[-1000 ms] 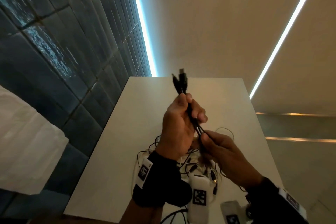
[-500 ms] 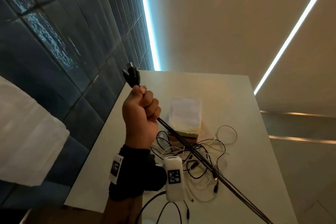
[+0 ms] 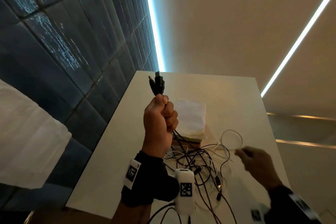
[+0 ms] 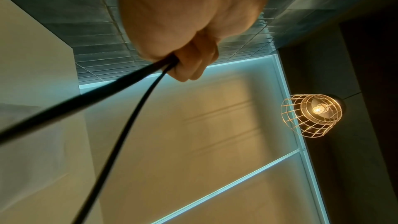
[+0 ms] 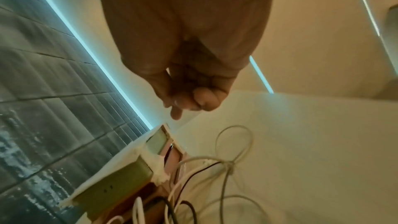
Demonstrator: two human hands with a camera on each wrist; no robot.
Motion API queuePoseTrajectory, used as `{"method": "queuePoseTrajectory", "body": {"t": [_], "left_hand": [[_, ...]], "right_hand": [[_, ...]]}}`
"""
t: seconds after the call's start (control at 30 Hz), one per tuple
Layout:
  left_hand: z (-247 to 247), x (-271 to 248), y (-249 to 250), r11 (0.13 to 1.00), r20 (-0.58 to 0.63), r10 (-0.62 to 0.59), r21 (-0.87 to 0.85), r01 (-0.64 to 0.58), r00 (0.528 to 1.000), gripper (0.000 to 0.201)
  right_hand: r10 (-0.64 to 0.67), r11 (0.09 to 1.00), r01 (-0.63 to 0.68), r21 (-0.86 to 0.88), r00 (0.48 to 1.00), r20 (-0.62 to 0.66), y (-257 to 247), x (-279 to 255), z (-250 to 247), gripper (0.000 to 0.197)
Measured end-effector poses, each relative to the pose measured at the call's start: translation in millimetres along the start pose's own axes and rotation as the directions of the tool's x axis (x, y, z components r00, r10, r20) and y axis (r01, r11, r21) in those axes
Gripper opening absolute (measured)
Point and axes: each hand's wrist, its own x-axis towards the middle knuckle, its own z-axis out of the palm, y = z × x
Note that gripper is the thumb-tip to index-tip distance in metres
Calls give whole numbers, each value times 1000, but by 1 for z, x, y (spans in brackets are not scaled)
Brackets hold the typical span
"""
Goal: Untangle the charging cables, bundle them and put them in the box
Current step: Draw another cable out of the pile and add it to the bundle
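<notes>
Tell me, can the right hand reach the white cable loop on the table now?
Probably yes: the right hand hovers beside the white cable loop, holding nothing visible, and nothing lies between them.

L hand fingers curled round 2 black cables; caged lamp lit nearby.
</notes>
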Motion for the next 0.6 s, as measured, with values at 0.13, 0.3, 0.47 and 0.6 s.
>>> {"method": "queuePoseTrajectory", "body": {"t": [0.13, 0.3, 0.47, 0.6], "left_hand": [[-1, 2, -3, 1000, 1, -9, 12, 9, 1000, 32], [-7, 4, -2, 999, 3, -8, 40, 8, 1000, 31], [-7, 7, -5, 996, -11, -18, 83, 19, 1000, 31], [-8, 11, -11, 989, -44, -13, 148, 19, 999, 30]], "right_hand": [[233, 963, -252, 90, 955, 185, -14, 55, 45, 28], [478, 813, -555, 175, 808, 345, 0, 72, 82, 39], [484, 717, -588, 374, 807, 339, -1, 72, 91, 22], [279, 697, -362, 619, 932, 230, -25, 56, 76, 22]]}}
